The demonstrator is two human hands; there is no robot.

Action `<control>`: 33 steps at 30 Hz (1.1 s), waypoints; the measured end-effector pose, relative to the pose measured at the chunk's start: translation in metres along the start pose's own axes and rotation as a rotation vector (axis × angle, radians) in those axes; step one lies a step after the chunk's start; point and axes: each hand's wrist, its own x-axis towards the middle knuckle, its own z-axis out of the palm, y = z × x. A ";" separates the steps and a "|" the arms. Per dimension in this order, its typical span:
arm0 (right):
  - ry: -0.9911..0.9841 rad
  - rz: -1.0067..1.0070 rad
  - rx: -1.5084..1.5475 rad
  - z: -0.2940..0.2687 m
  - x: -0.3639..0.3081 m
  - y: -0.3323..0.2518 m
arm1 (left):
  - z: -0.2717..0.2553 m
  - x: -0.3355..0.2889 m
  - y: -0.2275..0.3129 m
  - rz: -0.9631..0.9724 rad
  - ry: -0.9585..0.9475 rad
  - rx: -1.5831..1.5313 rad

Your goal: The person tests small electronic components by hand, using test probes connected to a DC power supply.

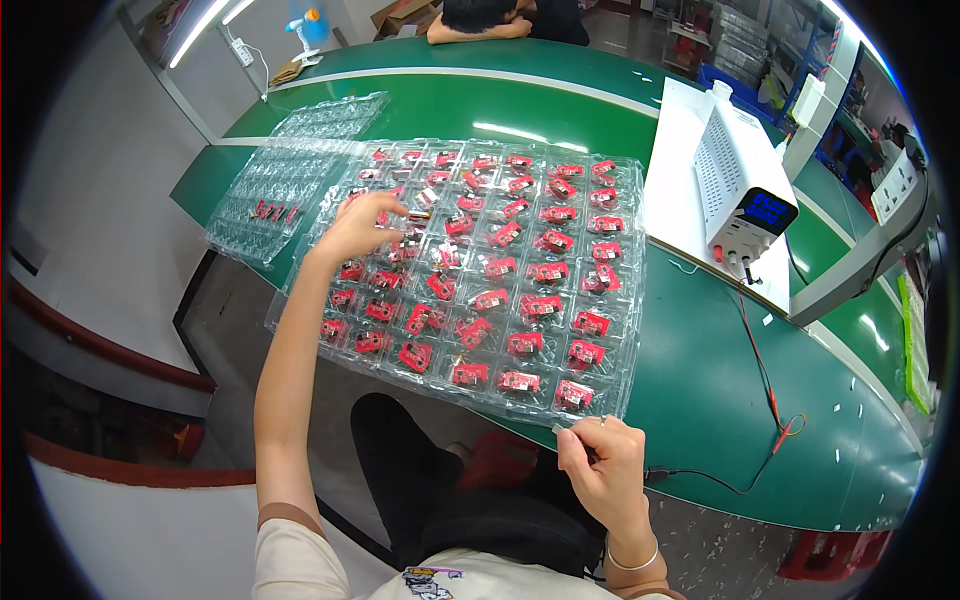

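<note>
My left hand [362,228] reaches over the clear plastic tray [632,190], thumb and index finger apart, nothing seen between them. Just past the fingertips lies a small part with a silvery edge [420,213]. Red circuit boards [541,306] with small black and silver parts fill the tray's pockets in rows. At the tray's near right corner, my right hand [605,465] is closed around what looks like a cable plug; its small pale tip [559,428] pokes out by the thumb. A black cable [712,477] emerges beside this hand and runs right to a red clip [783,438].
A white bench power supply [740,180] with a lit display stands on a white board [672,150] at right. Another clear tray [262,190] with several red boards lies at left. Across the green table [700,380], a person [490,20] rests on folded arms. A metal post [860,250] rises at right.
</note>
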 end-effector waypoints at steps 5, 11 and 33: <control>-0.014 -0.023 0.009 0.003 -0.002 -0.001 | 0.018 0.017 0.011 0.181 0.208 0.264; 0.000 0.027 0.033 0.004 -0.004 -0.002 | 0.027 -0.011 0.023 0.172 0.441 -0.049; -0.169 -0.161 -0.004 0.012 -0.001 -0.017 | 0.031 -0.160 0.192 0.415 -0.043 -0.854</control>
